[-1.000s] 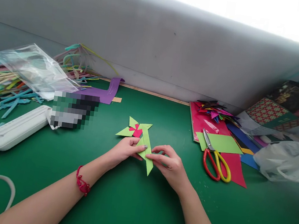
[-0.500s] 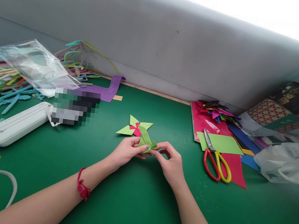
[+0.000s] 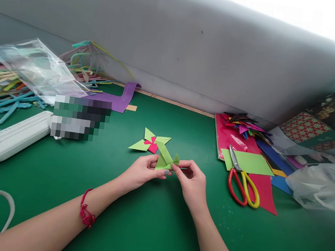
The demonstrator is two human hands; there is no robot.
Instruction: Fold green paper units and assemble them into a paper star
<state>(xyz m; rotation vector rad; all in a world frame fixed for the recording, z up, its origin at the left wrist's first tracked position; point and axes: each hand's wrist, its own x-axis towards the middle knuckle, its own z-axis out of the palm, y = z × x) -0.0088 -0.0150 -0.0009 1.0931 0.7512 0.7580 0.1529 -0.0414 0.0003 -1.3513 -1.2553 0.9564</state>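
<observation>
A light green piece of folded paper [image 3: 164,156] is held between both hands near the middle of the table. My left hand [image 3: 145,171] pinches its lower left edge, thumb on top. My right hand [image 3: 190,176] pinches the right corner, where a small pointed flap stands up. Just behind it, a paper flower [image 3: 151,145] with green pointed petals and a pink-red centre lies on the green table [image 3: 140,229]. The held paper overlaps the flower's right side, and I cannot tell whether the two are joined.
Scissors [image 3: 242,181] with red and yellow handles lie on green and red paper at right, before a pile of folded paper shapes [image 3: 245,126]. A white plastic bag [image 3: 324,185] is farther right. At left are pipe cleaners [image 3: 15,102], a clear bag [image 3: 38,68] and a white device [image 3: 13,135].
My fingers have shifted on the folded paper, which now shows more of its face and a more upright flap at right. My right hand still pinches that corner. The view has turned slightly.
</observation>
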